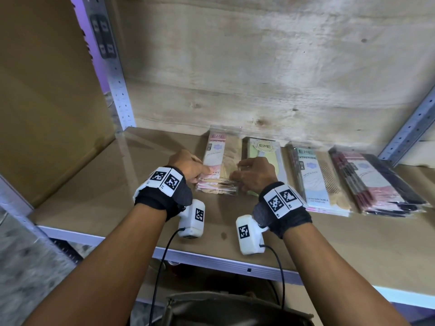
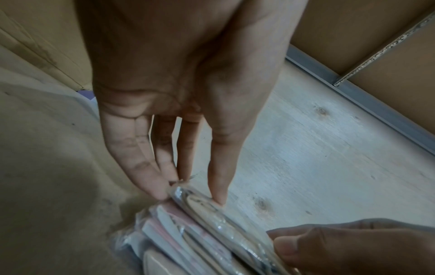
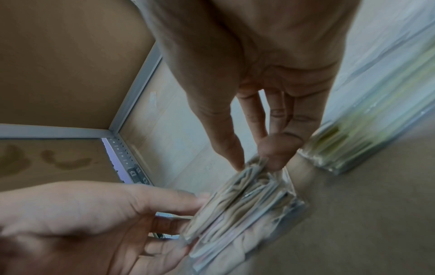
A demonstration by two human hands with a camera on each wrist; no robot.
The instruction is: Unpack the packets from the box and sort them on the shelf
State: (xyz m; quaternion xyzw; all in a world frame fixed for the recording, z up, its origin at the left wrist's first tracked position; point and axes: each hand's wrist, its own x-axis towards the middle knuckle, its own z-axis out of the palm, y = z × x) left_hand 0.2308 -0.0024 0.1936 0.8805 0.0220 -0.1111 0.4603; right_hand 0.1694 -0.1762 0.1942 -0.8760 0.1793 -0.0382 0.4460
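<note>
four packet stacks lie in row along back of shelf. far left, brown cardboard sheet stands upright beside shelf post. left hand at left edge of pink-beige stack: thumb on top, fingertips against side, pinching upper packets. right hand at same stack's right edge, fingers curled, thumb on top, gripping it. green stack just beside, partly behind right hand. then blue-labelled stack. dark red stack farthest right.

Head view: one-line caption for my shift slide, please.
Left hand and right hand pinch the near end of the pink-label packet stack, leftmost of four on the shelf.
</note>
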